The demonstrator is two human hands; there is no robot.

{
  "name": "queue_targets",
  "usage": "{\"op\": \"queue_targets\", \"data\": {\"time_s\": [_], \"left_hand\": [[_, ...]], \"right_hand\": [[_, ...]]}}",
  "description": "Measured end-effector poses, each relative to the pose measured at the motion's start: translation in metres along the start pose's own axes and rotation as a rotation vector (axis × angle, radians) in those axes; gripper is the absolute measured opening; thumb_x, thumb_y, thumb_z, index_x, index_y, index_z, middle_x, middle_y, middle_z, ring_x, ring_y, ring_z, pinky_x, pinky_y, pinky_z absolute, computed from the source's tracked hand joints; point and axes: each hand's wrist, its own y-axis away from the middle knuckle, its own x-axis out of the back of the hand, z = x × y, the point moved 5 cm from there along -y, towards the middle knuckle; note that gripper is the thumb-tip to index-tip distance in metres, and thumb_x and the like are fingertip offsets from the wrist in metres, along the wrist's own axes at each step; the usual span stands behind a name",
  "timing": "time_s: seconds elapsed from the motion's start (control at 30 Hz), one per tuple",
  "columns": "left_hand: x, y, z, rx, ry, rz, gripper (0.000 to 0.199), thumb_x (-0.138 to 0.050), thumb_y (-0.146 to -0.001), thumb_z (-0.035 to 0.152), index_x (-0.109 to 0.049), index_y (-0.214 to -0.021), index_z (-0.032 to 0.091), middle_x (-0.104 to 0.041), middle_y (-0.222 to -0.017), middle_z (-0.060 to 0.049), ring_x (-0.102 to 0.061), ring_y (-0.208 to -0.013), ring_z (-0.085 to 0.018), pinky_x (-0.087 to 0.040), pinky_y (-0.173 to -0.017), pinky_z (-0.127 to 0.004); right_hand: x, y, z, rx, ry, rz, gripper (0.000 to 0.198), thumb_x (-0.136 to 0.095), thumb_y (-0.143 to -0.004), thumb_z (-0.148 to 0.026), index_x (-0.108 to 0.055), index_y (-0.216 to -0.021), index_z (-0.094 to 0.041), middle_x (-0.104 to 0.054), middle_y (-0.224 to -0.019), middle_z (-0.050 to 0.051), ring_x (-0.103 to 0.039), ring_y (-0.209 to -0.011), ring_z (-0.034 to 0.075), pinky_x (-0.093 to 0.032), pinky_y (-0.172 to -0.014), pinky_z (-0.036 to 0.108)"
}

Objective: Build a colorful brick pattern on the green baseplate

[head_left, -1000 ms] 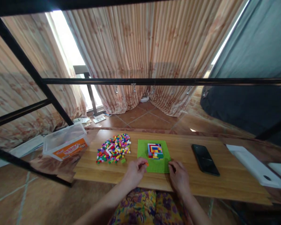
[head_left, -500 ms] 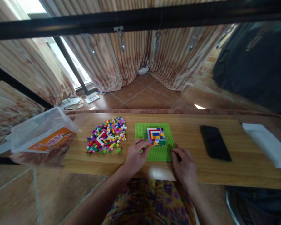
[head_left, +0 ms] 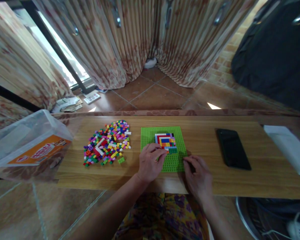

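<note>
A green studded baseplate point(head_left: 173, 163) lies on the wooden table, bearing a compact patch of colourful toy bricks point(head_left: 166, 140). My left hand point(head_left: 151, 162) reaches over the plate's left side, thumb and forefinger pinched at the patch's lower edge. A small brick, orange and white as far as I can make out, shows at those fingertips; the fingers partly hide it. Against the plate's right edge, my right hand point(head_left: 198, 175) has its thumb and curled fingers closed on the rim. Left of the plate spreads a loose pile of small bricks point(head_left: 115, 145).
A clear plastic box point(head_left: 46, 133) with an orange label stands at the table's left end. On the right lie a black phone point(head_left: 233, 148) and a white flat object point(head_left: 287, 148). Curtains point(head_left: 130, 43) hang beyond the table, and a dark covered bulk point(head_left: 272, 56) stands at the right.
My left hand has shifted right along the patch's lower edge, still pinched. The right hand stays at the plate's edge. My view has tilted down, so the dark bar across the top is gone.
</note>
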Motion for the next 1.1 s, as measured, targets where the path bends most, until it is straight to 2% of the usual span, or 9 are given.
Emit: {"op": "queue_targets", "data": {"time_s": [0.2, 0.33, 0.53, 0.67, 1.1], "left_hand": [[-0.002, 0.0, -0.002, 0.038, -0.018, 0.029, 0.009, -0.064, -0.086, 0.023, -0.072, -0.081, 0.022, -0.07, -0.092, -0.004, -0.062, -0.09, -0.017, -0.043, -0.082, -0.034], [-0.003, 0.002, -0.002, 0.026, -0.028, 0.029, 0.01, -0.063, -0.087, 0.022, -0.071, -0.081, 0.022, -0.07, -0.092, -0.004, -0.062, -0.091, -0.016, -0.042, -0.082, -0.034], [-0.004, 0.003, -0.001, 0.025, -0.052, 0.019, 0.01, -0.062, -0.086, 0.02, -0.071, -0.082, 0.022, -0.07, -0.092, -0.004, -0.062, -0.09, -0.017, -0.041, -0.082, -0.035], [-0.003, 0.001, 0.002, 0.027, -0.055, 0.002, 0.012, -0.06, -0.087, 0.021, -0.071, -0.082, 0.021, -0.07, -0.091, -0.005, -0.062, -0.089, -0.017, -0.041, -0.081, -0.035], [-0.005, 0.002, 0.002, 0.026, -0.06, -0.013, 0.011, -0.058, -0.088, 0.019, -0.068, -0.083, 0.02, -0.069, -0.093, -0.004, -0.061, -0.087, -0.017, -0.042, -0.081, -0.035]], "right_hand": [[0.003, -0.003, 0.001, -0.039, -0.053, -0.027, 0.02, -0.053, -0.09, -0.033, -0.069, -0.091, -0.02, -0.065, -0.094, 0.008, -0.062, -0.089, 0.02, -0.051, -0.084, 0.037], [0.003, -0.017, -0.014, -0.112, -0.077, -0.032, 0.025, -0.053, -0.09, -0.039, -0.067, -0.097, -0.019, -0.065, -0.094, 0.009, -0.061, -0.088, 0.021, -0.051, -0.082, 0.038], [-0.022, -0.038, -0.043, -0.077, -0.066, 0.022, 0.043, -0.055, -0.088, -0.045, -0.057, -0.12, -0.016, -0.057, -0.115, 0.014, -0.053, -0.109, 0.027, -0.045, -0.095, 0.047], [-0.036, -0.038, -0.043, -0.063, -0.054, 0.009, 0.041, -0.053, -0.089, -0.041, -0.056, -0.121, -0.017, -0.058, -0.117, 0.014, -0.052, -0.111, 0.028, -0.043, -0.097, 0.049], [-0.047, -0.027, -0.043, -0.077, 0.038, -0.053, 0.044, -0.044, -0.093, -0.045, -0.053, -0.127, -0.02, -0.061, -0.122, 0.014, -0.052, -0.113, 0.029, -0.038, -0.094, 0.047]]}}
